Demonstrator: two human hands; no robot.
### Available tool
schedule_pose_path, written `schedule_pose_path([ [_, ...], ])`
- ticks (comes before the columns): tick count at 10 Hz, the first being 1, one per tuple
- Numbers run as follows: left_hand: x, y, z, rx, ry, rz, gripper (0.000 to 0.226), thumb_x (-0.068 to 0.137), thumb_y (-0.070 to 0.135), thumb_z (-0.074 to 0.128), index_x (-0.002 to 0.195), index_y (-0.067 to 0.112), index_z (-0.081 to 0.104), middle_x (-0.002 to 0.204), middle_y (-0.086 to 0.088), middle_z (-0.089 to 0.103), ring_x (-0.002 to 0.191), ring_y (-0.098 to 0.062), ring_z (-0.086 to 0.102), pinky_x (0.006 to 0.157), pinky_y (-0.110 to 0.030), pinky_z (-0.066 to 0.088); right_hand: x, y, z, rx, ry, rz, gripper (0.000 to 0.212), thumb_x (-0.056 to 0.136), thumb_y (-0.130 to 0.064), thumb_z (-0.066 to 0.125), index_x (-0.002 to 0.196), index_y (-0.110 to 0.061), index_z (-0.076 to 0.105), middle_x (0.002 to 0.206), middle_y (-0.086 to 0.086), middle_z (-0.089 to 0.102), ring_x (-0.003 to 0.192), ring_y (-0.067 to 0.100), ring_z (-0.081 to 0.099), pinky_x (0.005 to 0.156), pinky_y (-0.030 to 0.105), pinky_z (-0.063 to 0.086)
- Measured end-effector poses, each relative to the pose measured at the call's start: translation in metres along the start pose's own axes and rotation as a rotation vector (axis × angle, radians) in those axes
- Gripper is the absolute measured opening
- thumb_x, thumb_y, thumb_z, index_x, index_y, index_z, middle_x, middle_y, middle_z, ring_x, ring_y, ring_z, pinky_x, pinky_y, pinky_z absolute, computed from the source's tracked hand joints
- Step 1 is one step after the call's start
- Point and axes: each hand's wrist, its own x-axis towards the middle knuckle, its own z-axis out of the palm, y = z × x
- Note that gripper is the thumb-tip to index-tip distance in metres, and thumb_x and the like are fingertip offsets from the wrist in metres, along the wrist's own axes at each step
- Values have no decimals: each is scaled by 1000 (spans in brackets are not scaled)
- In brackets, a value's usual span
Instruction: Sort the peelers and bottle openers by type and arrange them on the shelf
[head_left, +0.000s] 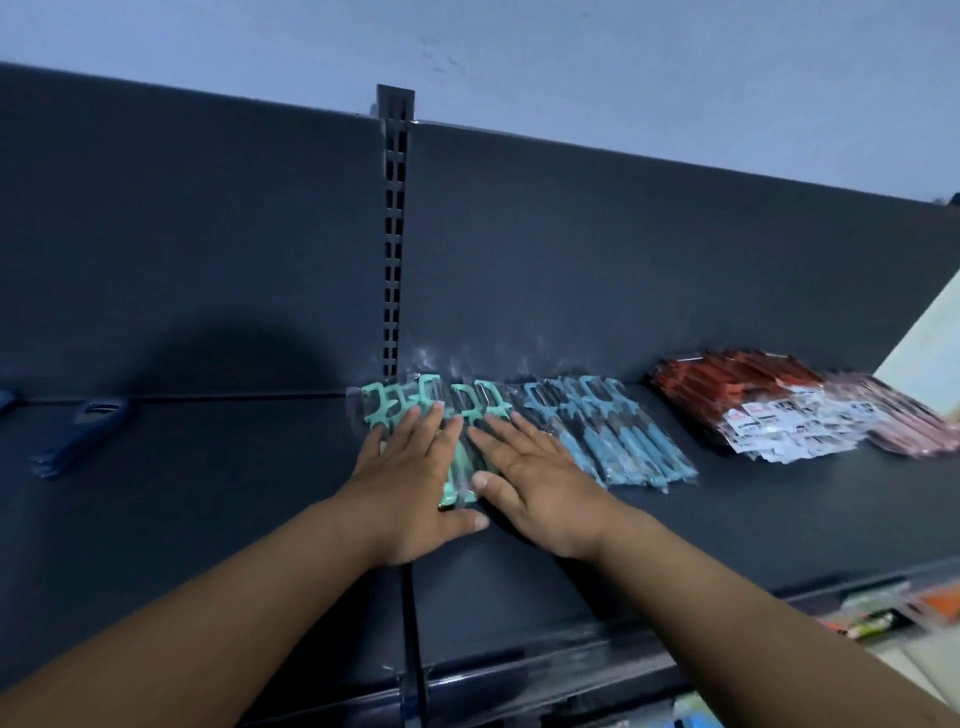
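A: Any txt I can log off the head cam?
B: Nothing legible from where I sit. The white label cards (779, 423) on the red packets (727, 376), right end of the shelf (727, 519), carry small red marks & dark lines of print. All too blurred and small for me to read.
A: Brand, nos., price?
B: Can't tell any. I only get colour blotches on those cards. The goods on the lower tier (878, 621), btm right, are blurred as well.
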Motion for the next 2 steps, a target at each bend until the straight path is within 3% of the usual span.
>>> schedule_pose_path([
  [2, -3, 21, -4, 35, 42, 66, 87, 90, 67, 33, 153, 22, -7, 160, -1, -13, 146, -19, -18, 118, -44, -6, -21, 4, 0, 6, 66, 82, 60, 100, -49, 28, 153, -25, 13, 162, -2, 8, 149, 18, -2, 121, 38, 3],
])
